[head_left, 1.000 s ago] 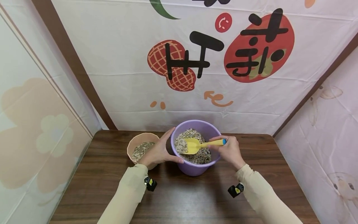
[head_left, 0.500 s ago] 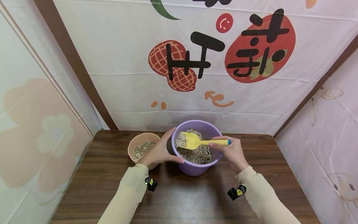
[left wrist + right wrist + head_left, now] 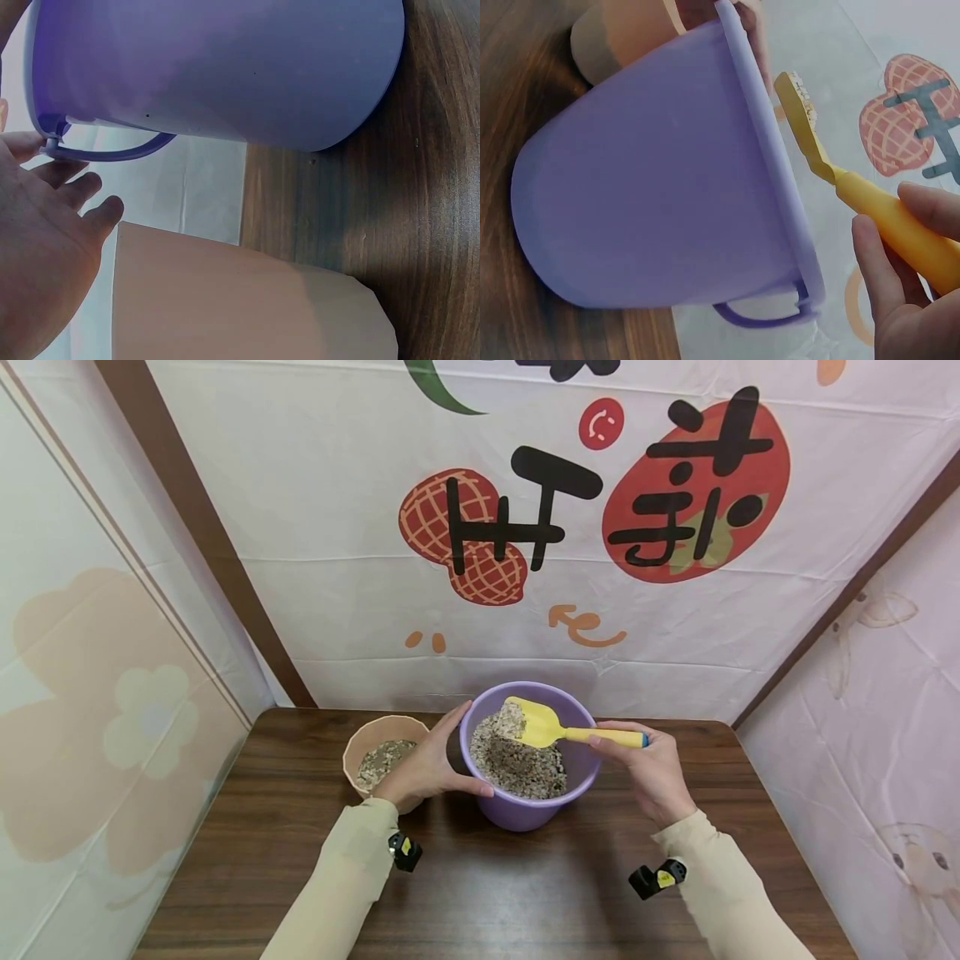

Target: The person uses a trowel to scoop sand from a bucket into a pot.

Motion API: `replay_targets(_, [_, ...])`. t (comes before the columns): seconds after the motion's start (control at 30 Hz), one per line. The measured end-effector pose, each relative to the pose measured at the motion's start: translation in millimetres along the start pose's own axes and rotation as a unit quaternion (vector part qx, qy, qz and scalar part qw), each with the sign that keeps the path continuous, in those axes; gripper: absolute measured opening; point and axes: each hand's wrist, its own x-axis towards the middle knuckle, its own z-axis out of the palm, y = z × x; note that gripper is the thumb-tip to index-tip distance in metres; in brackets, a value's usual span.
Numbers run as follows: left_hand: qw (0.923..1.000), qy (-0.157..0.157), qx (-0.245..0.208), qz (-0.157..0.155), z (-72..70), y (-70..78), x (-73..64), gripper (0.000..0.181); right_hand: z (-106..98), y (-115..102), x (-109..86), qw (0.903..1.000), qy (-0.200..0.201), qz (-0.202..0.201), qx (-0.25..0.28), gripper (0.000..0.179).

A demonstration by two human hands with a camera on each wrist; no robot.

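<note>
My right hand (image 3: pixel 649 770) grips the handle of a yellow toy shovel (image 3: pixel 542 724), which has a blue end. Pale grain-like bits lie on its blade, and in the right wrist view the shovel (image 3: pixel 804 120) is above the rim, clear of the contents. Below it stands a purple bucket (image 3: pixel 517 814) holding a loose mix of pale and dark bits (image 3: pixel 522 770). My left hand (image 3: pixel 427 767) holds the bucket's left rim, thumb along the near side. In the left wrist view its fingers (image 3: pixel 90 184) are by the bucket's handle (image 3: pixel 120 154).
A peach-coloured tub (image 3: pixel 360 745) with similar bits in it stands left of the bucket, partly behind my left hand and forearm. Both containers are near the back of the brown wooden table (image 3: pixel 495 902). A printed cloth (image 3: pixel 345 610) hangs behind the table.
My right hand has lifted the shovel out of the mix and moved it to the right and up, with bits on the blade. The left hand and the bucket stay in place.
</note>
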Motion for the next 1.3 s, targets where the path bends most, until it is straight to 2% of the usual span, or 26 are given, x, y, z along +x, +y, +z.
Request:
replay_targets(0.23, [0.9998,-0.001,-0.018,-0.006,1.1,-0.7,0.5,0.141,-10.6,2.7,-2.5,0.9998,0.011,0.01,0.01,0.044])
replay_targets(0.53, [0.9998,-0.004,-0.017,-0.004,0.3,1.5,0.0,0.142,-12.8,5.5,-3.2,0.9998,0.019,0.011,0.0,0.049])
replay_targets(0.8, [0.999,-0.011,0.042,0.009,-3.1,3.9,0.1,0.143,-11.2,2.8,-4.3,0.9998,0.017,0.014,0.005,0.049])
replay_targets(0.97, [0.997,-0.007,0.075,0.016,-7.1,9.1,-5.4,0.141,-10.6,4.2,-3.8,0.9998,0.014,0.015,0.006,0.052])
replay_targets(1.17, [0.9901,0.004,0.137,0.03,-24.8,16.2,-18.7,0.136,-11.8,5.9,-3.9,0.9997,0.012,0.012,0.017,0.048])
replay_targets(1.3, [0.9835,0.029,0.175,0.032,-42.5,13.1,-28.7,0.133,-12.2,6.8,-3.5,0.9997,0.009,0.009,0.02,0.047])
